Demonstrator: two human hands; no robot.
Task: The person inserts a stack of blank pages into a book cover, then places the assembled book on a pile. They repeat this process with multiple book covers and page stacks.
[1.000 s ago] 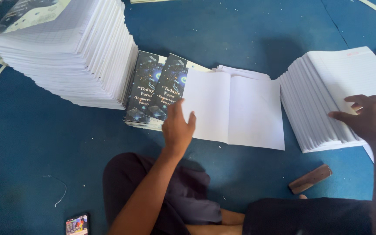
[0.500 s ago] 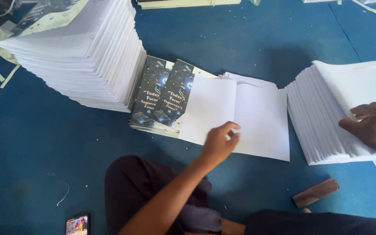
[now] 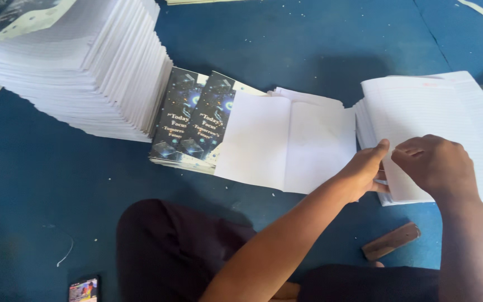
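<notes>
Nearest to me, at the bottom edge of the head view, a phone lies on the blue floor beside my dark-clothed knee. A short brown wooden block lies on the floor just ahead of my right leg.

Next, my left hand and right hand meet at the near left corner of the stack of lined white sheets, on the floor at my right. Both hands are narrow: fingertips pinched on the edge of the top sheets, which are lifted and curled. I cannot tell how many sheets are caught.

Centre, an open white folded section lies flat, overlapping a small pile of dark printed covers.

Farthest, at the left, a tall fanned stack of white sections leans toward the covers.

Risk, in my judgement: a pinch this shallow may take an uneven count or crease the corner. Dragging sheets leftward could shift the open section off the covers.
</notes>
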